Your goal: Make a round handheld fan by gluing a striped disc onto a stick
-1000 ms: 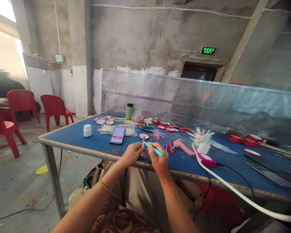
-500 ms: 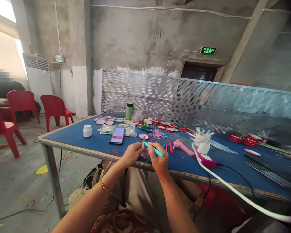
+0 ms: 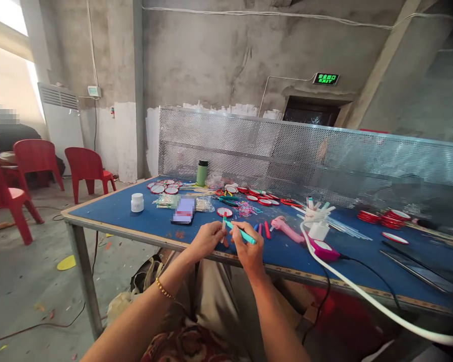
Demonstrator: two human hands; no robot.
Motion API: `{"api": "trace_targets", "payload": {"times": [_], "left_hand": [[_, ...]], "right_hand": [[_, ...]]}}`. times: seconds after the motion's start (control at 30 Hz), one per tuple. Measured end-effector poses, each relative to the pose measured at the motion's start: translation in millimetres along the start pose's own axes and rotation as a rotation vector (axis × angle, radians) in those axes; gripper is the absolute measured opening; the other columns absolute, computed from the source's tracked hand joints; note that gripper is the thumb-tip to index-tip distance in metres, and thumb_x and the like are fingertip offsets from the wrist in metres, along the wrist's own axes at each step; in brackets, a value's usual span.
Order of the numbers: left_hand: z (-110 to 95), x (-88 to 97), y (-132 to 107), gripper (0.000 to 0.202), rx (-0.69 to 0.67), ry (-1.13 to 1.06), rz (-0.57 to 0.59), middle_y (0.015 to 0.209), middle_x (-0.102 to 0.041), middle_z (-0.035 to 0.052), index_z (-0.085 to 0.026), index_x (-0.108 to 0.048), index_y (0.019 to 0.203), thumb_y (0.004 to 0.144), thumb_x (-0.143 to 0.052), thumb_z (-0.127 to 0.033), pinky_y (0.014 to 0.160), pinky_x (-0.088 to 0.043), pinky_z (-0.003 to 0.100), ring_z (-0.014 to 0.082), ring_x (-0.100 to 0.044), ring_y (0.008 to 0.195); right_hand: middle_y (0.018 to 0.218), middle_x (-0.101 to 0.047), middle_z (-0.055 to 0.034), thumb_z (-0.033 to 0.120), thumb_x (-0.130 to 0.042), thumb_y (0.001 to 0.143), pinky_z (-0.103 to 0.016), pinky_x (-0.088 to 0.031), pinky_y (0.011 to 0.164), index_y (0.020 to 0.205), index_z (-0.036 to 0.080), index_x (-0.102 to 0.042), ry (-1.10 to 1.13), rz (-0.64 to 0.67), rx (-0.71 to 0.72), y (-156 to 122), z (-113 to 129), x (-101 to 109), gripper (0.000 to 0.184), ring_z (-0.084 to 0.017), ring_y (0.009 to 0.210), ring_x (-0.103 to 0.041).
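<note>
My left hand [image 3: 208,238] is closed, thumb and fingers pinching a thin pale stick [image 3: 224,224] upright; its top end looks red and green. My right hand [image 3: 250,249] grips a turquoise marker pen [image 3: 248,237], whose tip end meets or nearly meets the upper part of the stick. Whether they touch is too small to tell. Just beyond both hands lies a round white disc with a red rim [image 3: 225,212]. Red marker pens [image 3: 267,230] and a blue one rest to the right of my right hand.
A phone [image 3: 183,211] and a white jar [image 3: 137,202] stand left of my hands. Pliers [image 3: 227,201], more red-rimmed discs [image 3: 265,202] and a green bottle [image 3: 202,173] lie farther back. To the right are a pink glue gun [image 3: 290,232] and a thick white cable [image 3: 357,284].
The view has shifted very slightly. Both hands keep nearly the same pose, with the marker pen held against or close to the stick.
</note>
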State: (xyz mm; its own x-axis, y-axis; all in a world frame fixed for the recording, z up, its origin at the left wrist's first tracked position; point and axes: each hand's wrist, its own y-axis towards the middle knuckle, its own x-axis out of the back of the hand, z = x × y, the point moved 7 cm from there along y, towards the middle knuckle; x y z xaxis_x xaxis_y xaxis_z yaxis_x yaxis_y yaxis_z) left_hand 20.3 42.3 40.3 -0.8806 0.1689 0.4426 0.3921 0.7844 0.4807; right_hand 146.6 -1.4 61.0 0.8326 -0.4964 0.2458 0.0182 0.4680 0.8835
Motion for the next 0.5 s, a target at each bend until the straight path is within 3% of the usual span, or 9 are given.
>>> {"api": "trace_targets", "payload": {"times": [0.5], "left_hand": [[-0.3,0.2,0.0,0.023,0.009,0.009,-0.004,0.071,-0.071,0.0013,-0.019,-0.054,0.069,0.089,-0.043,-0.026,0.065,-0.04,0.023,0.0143,-0.059,0.068]], "right_hand": [[0.08,-0.073,-0.0034,0.028,-0.05,0.096,-0.026,-0.053,0.061,0.091,0.02,-0.068,-0.024,0.011,0.013,0.8,1.5,-0.1,0.02,-0.015,0.067,-0.069]]}}
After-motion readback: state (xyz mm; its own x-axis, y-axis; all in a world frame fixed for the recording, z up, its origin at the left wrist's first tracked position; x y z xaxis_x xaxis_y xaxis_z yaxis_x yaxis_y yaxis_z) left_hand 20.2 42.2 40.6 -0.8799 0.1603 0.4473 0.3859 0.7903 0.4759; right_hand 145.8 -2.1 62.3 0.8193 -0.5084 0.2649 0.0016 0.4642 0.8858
